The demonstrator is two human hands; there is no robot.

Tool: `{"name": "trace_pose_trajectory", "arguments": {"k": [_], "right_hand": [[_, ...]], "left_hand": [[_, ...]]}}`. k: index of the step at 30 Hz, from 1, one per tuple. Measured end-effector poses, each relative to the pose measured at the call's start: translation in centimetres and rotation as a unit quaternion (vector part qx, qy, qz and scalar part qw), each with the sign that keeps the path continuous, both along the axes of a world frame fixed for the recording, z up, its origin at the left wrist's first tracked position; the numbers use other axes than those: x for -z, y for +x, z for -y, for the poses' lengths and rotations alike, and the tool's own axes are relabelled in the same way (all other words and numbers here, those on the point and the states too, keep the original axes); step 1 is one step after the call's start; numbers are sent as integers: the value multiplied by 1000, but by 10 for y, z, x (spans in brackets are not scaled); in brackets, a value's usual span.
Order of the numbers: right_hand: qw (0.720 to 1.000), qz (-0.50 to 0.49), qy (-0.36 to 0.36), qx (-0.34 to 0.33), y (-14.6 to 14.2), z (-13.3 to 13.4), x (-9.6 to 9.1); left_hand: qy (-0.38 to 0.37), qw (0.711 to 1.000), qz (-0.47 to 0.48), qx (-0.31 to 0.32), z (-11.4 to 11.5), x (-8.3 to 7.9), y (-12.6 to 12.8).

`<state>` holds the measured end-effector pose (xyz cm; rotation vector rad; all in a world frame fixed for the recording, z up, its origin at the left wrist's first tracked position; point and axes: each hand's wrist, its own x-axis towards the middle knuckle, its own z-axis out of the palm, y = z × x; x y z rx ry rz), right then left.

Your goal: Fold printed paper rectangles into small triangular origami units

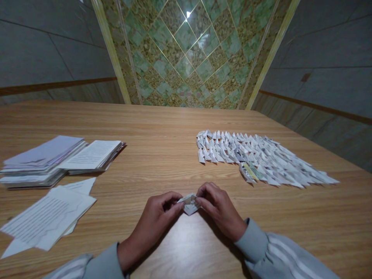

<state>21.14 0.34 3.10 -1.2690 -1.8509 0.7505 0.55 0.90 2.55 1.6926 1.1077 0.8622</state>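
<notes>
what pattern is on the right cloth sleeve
The grey cloth sleeve has white lengthwise stripes, best seen in the head view.

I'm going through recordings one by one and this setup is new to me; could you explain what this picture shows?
There is no machine here: a person works with two bare hands. The single picture comes from a camera worn on the person's head, looking forward and down.

The left hand and right hand pinch a small folded paper between them, one at each side.

On the wooden table, paper stacks and loose sheets lie to the left. Many folded paper pieces sit in close rows to the right.
</notes>
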Motion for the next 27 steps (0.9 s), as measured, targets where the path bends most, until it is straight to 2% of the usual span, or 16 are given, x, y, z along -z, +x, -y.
{"name": "trace_pose_trajectory", "arguments": {"k": [6, 9, 19, 27], "right_hand": [[988, -114, -86, -56, -1, 2, -3], [988, -103, -88, -81, -2, 2, -2], [987, -121, -82, -63, -2, 2, 3], [965, -199, -156, -68, 1, -1, 7]], "left_hand": [[-31, 998, 61, -3, 3, 0, 1], [-29, 998, 62, 15, 8, -1, 3], [-66, 996, 61, 30, 7, -1, 6], [-60, 994, 90, -10, 4, 0, 2]]}}
